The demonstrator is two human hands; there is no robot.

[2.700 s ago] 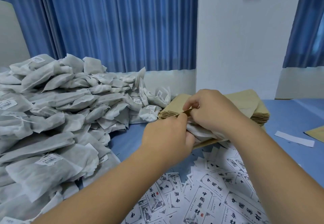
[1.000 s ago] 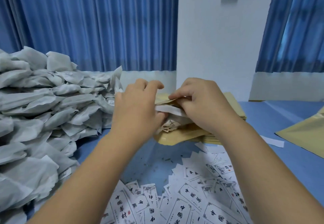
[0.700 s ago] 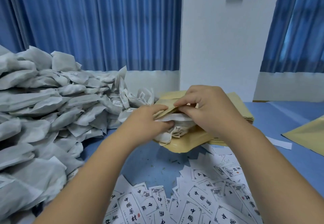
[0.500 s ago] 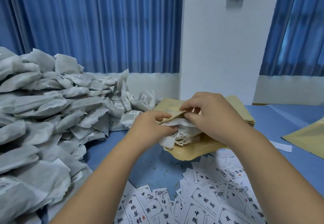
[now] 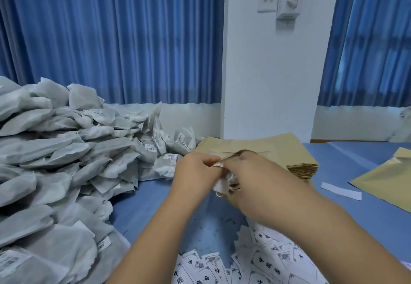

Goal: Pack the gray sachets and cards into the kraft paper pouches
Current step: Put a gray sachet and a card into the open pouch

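Head view: both hands meet over the blue table [image 5: 151, 206], just in front of the stack of kraft pouches [image 5: 280, 150]. The left hand [image 5: 195, 173] has its fingers curled and pinches the upper lip of a kraft pouch [image 5: 231, 155] at the mouth. The right hand [image 5: 255, 179] lies across the same pouch with its fingers bent down around it, gripping it from the other side. Between the two hands a crumpled bundle of sachets [image 5: 221, 186] shows pale at the pouch's mouth, partly inside; how much of it is in cannot be told, as the hands cover most of the pouch. The big heap of gray sachets [image 5: 66, 161] fills the left side of the table and reaches almost to the left hand. The printed cards [image 5: 266, 261] lie scattered and overlapping on the near edge, under the right forearm. To the right, well apart from the hands, a white paper strip [image 5: 341, 191] lies flat, and a loose pouch [image 5: 389, 179] rests beyond it. Blue curtains [image 5: 111, 39] hang behind, on either side of a white pillar [image 5: 266, 79] that carries a wall switch [image 5: 268, 0].
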